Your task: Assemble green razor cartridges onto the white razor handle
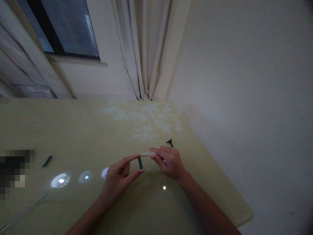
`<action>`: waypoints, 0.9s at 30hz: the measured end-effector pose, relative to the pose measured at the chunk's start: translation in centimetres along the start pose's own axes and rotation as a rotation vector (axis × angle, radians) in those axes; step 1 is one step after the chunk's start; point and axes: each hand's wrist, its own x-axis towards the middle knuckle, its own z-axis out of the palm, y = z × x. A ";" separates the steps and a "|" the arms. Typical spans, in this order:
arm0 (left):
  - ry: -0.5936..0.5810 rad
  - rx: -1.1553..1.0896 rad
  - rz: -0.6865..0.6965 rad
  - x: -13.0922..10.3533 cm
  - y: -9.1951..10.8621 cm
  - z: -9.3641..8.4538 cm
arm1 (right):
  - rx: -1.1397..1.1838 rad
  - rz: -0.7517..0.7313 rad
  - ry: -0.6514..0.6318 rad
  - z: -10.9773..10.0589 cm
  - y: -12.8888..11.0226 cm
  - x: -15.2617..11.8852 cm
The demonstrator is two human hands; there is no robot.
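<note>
Between the thumb and index finger of my left hand (118, 179) is a small dark green piece (140, 162), held upright by its two ends. My right hand (170, 161) pinches a short, pale, flat stick (147, 154), whose left end points at the top of the green piece; whether they touch is too small to tell. Just beyond my right hand lies a black razor-like tool (170, 142), its lower part hidden behind the fingers.
The glossy yellowish table (80, 130) has a rounded right edge. Another dark green piece (47, 161) and a thin clear rod (41, 199) lie at the left. A pixelated dark area covers the far left. Curtains (144, 42) and a wall stand behind.
</note>
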 end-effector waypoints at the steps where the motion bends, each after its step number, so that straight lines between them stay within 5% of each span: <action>1: -0.003 -0.001 -0.002 0.0 0.0 0.0 | -0.004 -0.004 -0.003 0.0 0.0 0.0; 27: -0.040 0.009 -0.024 0.2 0.3 0.0 | 0.004 -0.100 -0.042 0.3 -0.2 0.0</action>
